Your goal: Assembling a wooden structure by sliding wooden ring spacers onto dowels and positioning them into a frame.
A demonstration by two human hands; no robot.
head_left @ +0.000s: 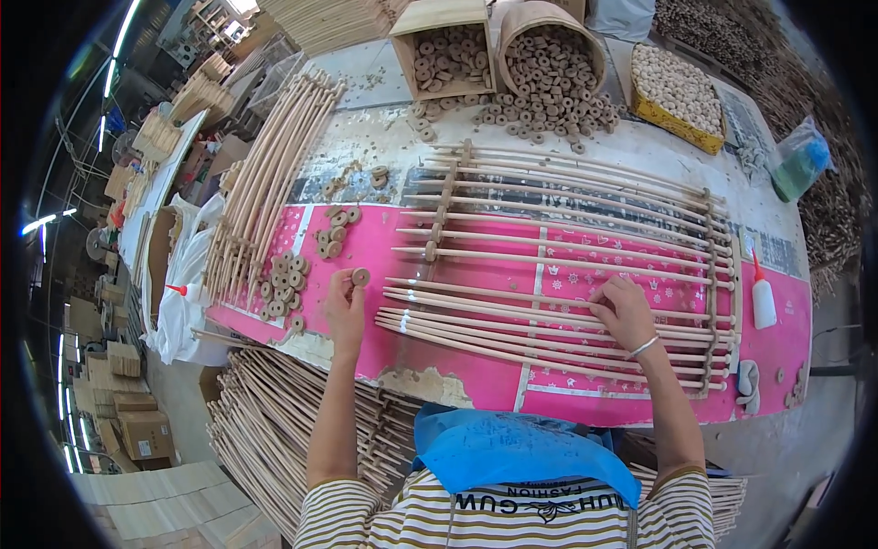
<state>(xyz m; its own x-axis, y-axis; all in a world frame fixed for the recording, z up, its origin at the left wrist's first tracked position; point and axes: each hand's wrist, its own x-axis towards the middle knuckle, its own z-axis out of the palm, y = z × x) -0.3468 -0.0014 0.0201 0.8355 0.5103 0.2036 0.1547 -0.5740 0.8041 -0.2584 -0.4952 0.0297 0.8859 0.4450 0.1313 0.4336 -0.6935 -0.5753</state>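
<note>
Cropped shirt (549,531); rods (485,289) behind right fingers (601,296)

At the middle right, the right hand (625,306) covers parts of the rods (494,295) beneath it; whether its fingertips grip one cannot be told. How the left hand's fingers (335,280) meet the ring (360,276) is too small to tell. At lower left, sticks (265,412) run out of sight beneath the table (430,382). The striped shirt (412,512) is cut by the lower edge, the pale bag (622,16) by the upper. Items on the upper-left shelves (218,23) are blurred.
</note>
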